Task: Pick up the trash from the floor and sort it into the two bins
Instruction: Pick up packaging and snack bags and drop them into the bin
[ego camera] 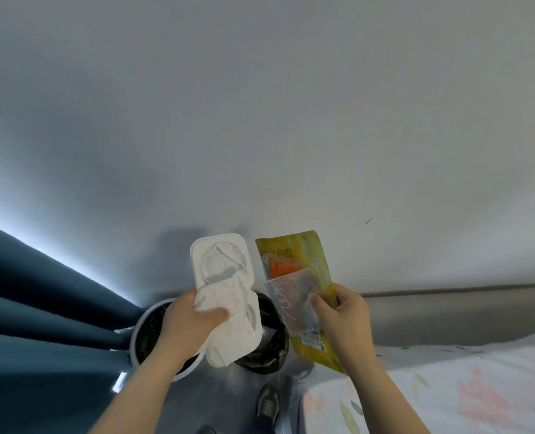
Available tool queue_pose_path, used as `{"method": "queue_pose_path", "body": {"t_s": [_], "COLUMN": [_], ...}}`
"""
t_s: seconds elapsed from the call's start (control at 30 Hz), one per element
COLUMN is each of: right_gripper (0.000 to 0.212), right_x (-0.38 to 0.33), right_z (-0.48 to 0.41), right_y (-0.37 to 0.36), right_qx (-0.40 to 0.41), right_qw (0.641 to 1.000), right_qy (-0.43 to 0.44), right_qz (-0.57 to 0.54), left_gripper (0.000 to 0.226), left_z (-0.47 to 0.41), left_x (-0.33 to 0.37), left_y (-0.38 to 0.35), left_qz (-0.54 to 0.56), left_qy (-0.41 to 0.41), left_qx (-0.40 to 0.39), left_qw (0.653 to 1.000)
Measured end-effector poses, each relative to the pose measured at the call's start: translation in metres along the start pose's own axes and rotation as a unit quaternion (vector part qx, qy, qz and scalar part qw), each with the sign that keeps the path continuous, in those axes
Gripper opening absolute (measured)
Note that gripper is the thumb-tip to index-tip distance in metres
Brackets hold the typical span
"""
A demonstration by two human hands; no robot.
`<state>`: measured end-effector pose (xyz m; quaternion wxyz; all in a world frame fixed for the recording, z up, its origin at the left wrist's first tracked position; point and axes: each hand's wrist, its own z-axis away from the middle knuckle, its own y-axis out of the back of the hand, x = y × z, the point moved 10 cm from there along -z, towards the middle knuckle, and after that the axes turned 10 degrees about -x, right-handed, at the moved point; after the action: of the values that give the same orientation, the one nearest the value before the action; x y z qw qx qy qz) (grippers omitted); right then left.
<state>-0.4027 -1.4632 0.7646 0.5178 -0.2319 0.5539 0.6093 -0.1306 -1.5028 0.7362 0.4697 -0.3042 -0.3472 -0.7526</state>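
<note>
My left hand (189,324) grips a white moulded plastic tray (225,286) together with a crumpled white tissue, held upright above the bins. My right hand (342,317) pinches a yellow snack wrapper (300,255) and a clear plastic bag (291,299) lying on top of it. Below my hands stand two bins side by side: a white-rimmed bin (148,327) on the left and a bin with a black liner (274,346) on the right. Both bins are partly hidden by the tray and my left forearm.
Dark blue curtains (34,308) hang at the left, close to the white-rimmed bin. A bed with a floral sheet (447,386) fills the lower right, a grey headboard (463,311) behind it. A shoe (267,402) stands on the floor below the bins. A plain wall rises ahead.
</note>
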Motion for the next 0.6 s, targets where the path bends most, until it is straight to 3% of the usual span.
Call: {"method": "queue_pose_path", "body": {"t_s": [0.37, 0.6], "right_gripper": [0.009, 0.009], "right_x": [0.105, 0.165], "right_z": [-0.073, -0.09], "right_y": [-0.03, -0.064], "right_qx": [-0.09, -0.098], "right_qw": [0.99, 0.983], "right_qy": [-0.09, -0.146], "right_qz": [0.06, 0.054], "left_gripper": [0.012, 0.015], "left_z": [-0.079, -0.11], "left_x": [-0.096, -0.156], "left_y": [-0.056, -0.066], "left_qz": [-0.079, -0.1], "left_qy": [0.137, 0.177], "left_qx": [-0.025, -0.03], "left_qw": [0.987, 0.979]}}
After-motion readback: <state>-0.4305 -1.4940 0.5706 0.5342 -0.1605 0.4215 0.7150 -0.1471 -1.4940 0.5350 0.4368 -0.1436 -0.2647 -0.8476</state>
